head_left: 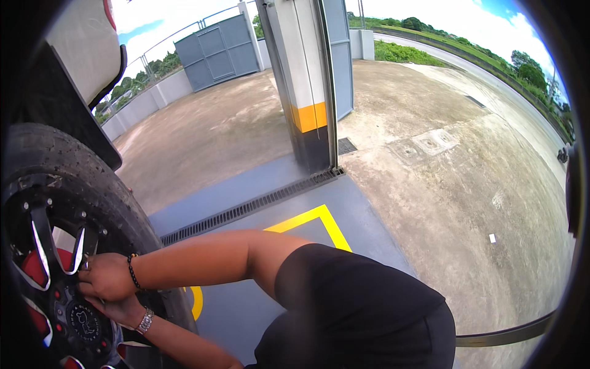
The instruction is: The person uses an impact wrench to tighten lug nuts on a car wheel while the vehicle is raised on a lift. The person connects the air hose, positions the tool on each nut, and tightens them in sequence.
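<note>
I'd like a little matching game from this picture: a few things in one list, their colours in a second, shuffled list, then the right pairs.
Things:
1. gate
2. corner line on the floor
3. bead bracelet
4. wristwatch

Colours:
A. silver
B. yellow
C. blue-grey
D. black

Pairs: 1-C, 2-B, 3-D, 4-A
</note>
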A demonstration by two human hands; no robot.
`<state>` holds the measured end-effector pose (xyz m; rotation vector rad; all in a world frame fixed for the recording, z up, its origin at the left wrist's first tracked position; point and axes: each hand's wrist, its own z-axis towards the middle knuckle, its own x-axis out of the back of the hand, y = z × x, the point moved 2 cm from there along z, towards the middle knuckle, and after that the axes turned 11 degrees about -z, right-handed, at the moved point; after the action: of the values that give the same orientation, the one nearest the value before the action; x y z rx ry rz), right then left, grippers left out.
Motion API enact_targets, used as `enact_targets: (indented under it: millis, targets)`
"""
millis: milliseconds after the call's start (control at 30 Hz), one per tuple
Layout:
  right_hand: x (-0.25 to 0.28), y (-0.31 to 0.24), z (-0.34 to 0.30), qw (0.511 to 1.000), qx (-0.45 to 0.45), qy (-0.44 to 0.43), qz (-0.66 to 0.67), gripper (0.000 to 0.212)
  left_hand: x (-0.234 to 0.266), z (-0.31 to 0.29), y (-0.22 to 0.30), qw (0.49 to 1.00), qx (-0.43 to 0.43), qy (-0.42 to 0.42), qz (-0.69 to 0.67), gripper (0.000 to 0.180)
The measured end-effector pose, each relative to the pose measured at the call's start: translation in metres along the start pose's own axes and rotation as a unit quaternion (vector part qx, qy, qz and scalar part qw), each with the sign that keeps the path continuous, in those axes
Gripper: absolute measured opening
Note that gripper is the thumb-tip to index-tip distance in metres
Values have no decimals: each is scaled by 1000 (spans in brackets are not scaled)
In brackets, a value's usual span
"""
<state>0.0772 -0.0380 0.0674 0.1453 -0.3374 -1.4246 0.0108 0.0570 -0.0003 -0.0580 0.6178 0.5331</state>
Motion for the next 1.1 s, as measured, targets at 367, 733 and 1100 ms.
enact_targets:
  millis: [367,733,1100]
  targets:
    - [19,-14,21,963,-195,-186,-7,37,-28,10,-36,951,-161,220,146,46]
    - [0,-9,30,942,-235,-230,69,49,0,-218,-109,784,81,560,256,15]
    - [6,1,33,981,-6,-187,-53,45,-38,-451,-146,589,-16,779,215,27]
